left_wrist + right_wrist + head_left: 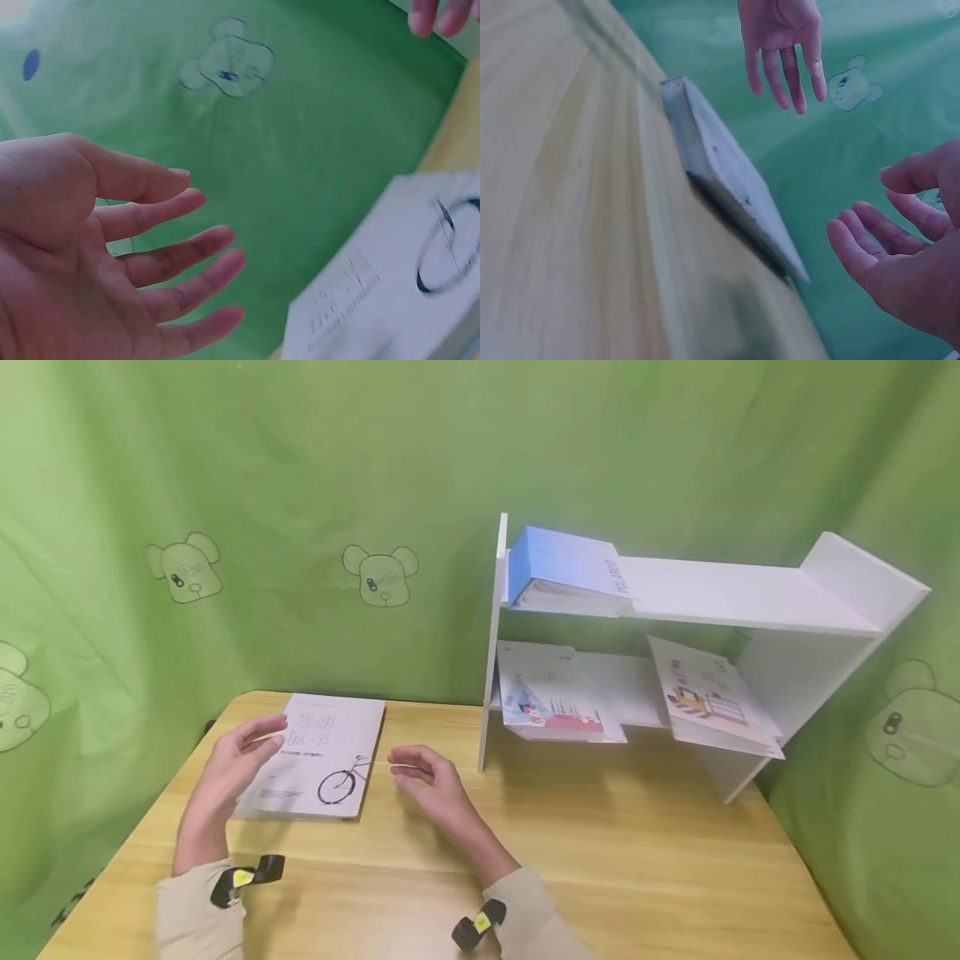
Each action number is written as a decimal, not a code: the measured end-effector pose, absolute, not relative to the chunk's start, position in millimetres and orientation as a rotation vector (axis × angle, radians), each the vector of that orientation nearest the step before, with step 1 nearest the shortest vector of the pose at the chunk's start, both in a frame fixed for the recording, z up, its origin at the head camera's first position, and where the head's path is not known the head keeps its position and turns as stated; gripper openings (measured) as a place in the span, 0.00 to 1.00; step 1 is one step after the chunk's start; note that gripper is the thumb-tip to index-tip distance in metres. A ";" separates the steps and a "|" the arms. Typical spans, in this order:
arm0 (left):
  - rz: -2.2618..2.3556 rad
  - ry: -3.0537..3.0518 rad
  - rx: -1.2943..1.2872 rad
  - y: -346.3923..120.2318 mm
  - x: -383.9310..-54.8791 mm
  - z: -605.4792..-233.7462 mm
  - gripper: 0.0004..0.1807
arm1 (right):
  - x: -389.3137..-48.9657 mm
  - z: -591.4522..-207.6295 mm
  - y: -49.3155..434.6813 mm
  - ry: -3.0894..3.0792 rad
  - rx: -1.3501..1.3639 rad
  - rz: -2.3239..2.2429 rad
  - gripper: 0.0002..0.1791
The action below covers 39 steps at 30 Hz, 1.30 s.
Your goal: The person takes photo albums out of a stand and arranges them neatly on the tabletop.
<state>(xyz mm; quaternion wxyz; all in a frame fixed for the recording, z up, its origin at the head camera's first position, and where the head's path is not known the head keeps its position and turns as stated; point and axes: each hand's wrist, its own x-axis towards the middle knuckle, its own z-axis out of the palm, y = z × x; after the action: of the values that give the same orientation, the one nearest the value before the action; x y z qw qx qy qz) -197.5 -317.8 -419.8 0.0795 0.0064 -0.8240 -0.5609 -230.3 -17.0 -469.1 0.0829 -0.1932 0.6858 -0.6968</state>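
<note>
Where green curtain (420,443) (bear-printed) backs a wooden table (637,860), relaxed hands (231,770) (435,789) hover apart near a book (324,758).

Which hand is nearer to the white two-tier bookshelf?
Right. The right hand is left of the bookshelf, apart from it; the left hand is farther left, by the bicycle-cover book.

Blue binder (566,562): marked "POLAROID" along one edge. White book (311,772): printed characters present, too small to read.
</note>
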 end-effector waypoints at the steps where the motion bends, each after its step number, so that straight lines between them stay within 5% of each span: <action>1: -1.685 -2.450 -0.001 -315.5 -197.5 -417.5 0.27 | -229.5 -467.3 -14.0 2.053 -0.593 -2.082 0.19; 13: -1.937 -2.142 -0.323 -288.9 -192.5 -414.2 0.24 | -213.0 -432.2 16.0 2.096 -0.766 -2.087 0.18; 39: -2.091 -1.853 -0.463 -222.8 -184.8 -373.6 0.20 | -206.6 -383.8 81.4 2.096 -0.830 -2.345 0.21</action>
<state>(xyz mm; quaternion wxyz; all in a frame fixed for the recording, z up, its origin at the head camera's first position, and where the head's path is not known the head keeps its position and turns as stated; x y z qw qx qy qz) -184.8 -222.8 -373.6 0.1540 -0.1617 -0.6466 -0.7294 -206.6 81.4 -383.8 -0.0557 -0.2547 0.6433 -0.7198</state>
